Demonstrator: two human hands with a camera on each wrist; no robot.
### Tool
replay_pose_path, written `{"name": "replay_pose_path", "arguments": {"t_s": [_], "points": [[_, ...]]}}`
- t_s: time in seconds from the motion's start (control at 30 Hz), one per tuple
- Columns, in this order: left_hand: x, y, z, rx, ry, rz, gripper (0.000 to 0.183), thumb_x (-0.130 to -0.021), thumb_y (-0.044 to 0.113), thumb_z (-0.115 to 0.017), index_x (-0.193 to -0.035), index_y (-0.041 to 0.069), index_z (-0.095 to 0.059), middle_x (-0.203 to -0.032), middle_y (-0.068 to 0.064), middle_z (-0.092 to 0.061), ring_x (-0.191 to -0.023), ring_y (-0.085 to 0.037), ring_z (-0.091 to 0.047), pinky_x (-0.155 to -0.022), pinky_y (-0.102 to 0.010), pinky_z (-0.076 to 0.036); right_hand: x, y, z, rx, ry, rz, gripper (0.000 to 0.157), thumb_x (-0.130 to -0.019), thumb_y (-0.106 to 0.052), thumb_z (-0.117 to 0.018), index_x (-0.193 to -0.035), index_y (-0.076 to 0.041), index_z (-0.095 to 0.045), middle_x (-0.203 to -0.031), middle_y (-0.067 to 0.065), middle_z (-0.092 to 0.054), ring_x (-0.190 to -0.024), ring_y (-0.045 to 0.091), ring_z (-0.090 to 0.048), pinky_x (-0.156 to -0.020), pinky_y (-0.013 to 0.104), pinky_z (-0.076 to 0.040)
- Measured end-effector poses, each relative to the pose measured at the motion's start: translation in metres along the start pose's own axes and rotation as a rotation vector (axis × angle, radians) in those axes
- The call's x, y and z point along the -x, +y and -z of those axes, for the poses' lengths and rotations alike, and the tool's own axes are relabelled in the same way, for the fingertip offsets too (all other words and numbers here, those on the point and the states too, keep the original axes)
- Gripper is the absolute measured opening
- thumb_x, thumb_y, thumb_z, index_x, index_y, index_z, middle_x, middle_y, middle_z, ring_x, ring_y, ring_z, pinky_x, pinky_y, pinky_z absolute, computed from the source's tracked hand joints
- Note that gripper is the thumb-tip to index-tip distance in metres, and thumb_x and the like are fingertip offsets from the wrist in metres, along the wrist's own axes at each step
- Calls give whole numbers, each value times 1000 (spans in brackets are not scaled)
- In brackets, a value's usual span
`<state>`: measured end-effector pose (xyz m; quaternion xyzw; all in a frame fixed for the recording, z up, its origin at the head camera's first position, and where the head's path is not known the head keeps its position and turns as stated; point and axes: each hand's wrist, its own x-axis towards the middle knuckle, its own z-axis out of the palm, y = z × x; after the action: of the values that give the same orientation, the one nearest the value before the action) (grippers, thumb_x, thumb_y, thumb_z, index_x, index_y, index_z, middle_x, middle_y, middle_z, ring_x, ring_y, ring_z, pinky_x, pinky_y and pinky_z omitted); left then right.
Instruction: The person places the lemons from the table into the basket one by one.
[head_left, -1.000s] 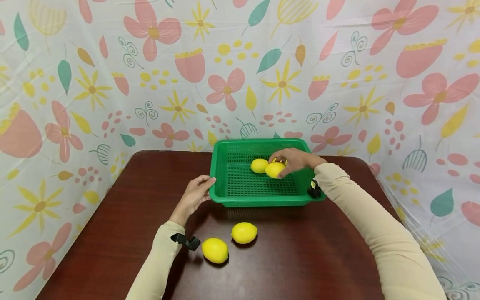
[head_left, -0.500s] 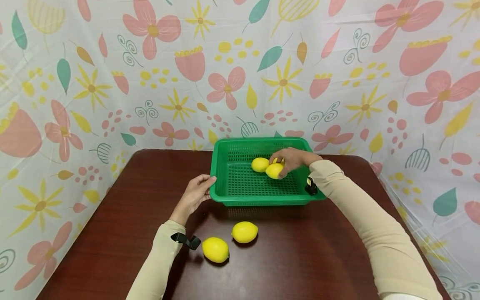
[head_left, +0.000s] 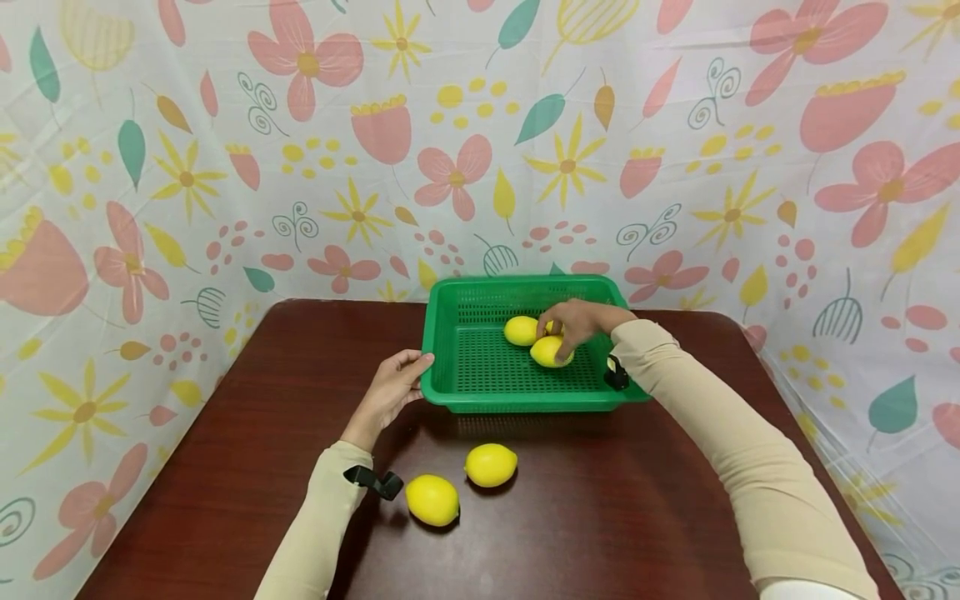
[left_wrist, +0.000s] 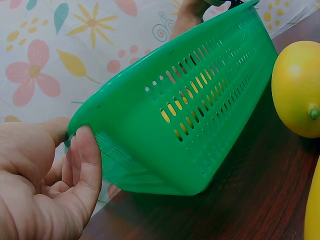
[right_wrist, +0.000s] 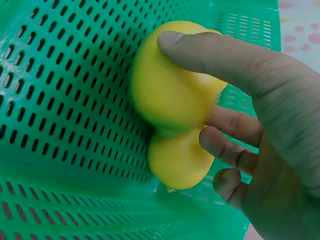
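A green plastic basket with slotted walls stands toward the back of the table. My left hand pinches its left rim between thumb and fingers; the left wrist view shows the hold at the corner. Inside the basket, my right hand grips a yellow lemon, with the thumb across it. Another lemon lies to the left of that hand. A bit of yellow behind the fingers looks like a further lemon, mostly hidden.
Two lemons lie on the dark wooden table in front of the basket: one lemon nearer to it, the other lemon beside my left wrist. A flower-print curtain hangs close behind the basket.
The right hand and forearm have shifted slightly left, and the gripped lemon sits a little closer to the basket's front. The left hand keeps its hold on the rim.
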<state>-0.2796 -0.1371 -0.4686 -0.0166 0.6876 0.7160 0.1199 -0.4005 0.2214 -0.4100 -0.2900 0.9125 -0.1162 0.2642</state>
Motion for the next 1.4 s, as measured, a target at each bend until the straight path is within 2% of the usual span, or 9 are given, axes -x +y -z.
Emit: {"name": "replay_pose_path", "arguments": {"t_s": [0.23,0.4,0.53,0.67,0.8,1.03,1.17,1.27,1.4], "points": [[1,0,-1,-8,-4,2,40,-103,31,-65,-131,3,-58,-82,1,-50,-69,-14,-47,-71,-31,-50,9,-4,2,23,48,16,51,-85,-29,-86,-131,-18,-66,-131,15,-66,-119,38,-61,-92,50,-54],[-1,0,1,-6,-4,2,41,-103,31,-65,-131,3,-58,-83,1,-52,-69,-14,-49,-70,-29,-51,24,-15,11,43,115,74,50,-90,-33,-80,-134,-13,-65,-131,17,-65,-113,38,-64,-89,49,-55],[-2,0,1,-9,-4,3,42,-103,32,-65,-132,2,-57,-83,0,-50,-69,-14,-47,-69,-28,-50,43,-31,15,28,240,127,45,-95,-34,-75,-132,-10,-66,-125,15,-69,-108,34,-66,-87,48,-56],[-2,1,1,-16,-10,4,44,-103,33,-65,-133,2,-57,-83,0,-49,-69,-14,-46,-70,-29,-50,65,-48,10,-61,406,155,35,-98,-30,-73,-128,-12,-68,-117,8,-72,-103,27,-69,-85,46,-56],[-1,1,1,-14,-5,8,43,-103,33,-65,-133,3,-57,-84,0,-50,-70,-14,-47,-70,-29,-50,84,-66,-6,-148,533,164,29,-98,-28,-72,-123,-14,-70,-113,4,-74,-100,22,-70,-83,42,-57],[0,0,2,-7,-4,4,41,-103,33,-65,-131,4,-58,-85,-1,-49,-70,-14,-46,-69,-28,-50,110,-100,-48,-214,684,175,28,-93,-30,-78,-117,-17,-72,-112,1,-73,-94,20,-69,-72,37,-57],[1,0,1,-2,-6,-7,41,-103,33,-64,-131,4,-58,-85,-1,-49,-69,-14,-45,-68,-27,-49,119,-116,-68,-209,722,198,31,-91,-31,-80,-118,-18,-72,-111,-4,-73,-95,16,-67,-71,32,-56],[0,0,1,6,-7,-11,39,-104,32,-64,-129,3,-58,-84,-1,-48,-69,-13,-45,-67,-25,-49,124,-128,-82,-204,719,198,34,-90,-32,-81,-120,-19,-71,-113,-5,-73,-95,13,-64,-69,30,-54],[-1,0,2,12,-10,-9,38,-103,32,-64,-127,3,-58,-83,-1,-48,-69,-13,-45,-66,-24,-49,125,-143,-103,-169,707,201,37,-90,-35,-80,-122,-19,-72,-114,-5,-73,-97,13,-64,-77,35,-55]]}}
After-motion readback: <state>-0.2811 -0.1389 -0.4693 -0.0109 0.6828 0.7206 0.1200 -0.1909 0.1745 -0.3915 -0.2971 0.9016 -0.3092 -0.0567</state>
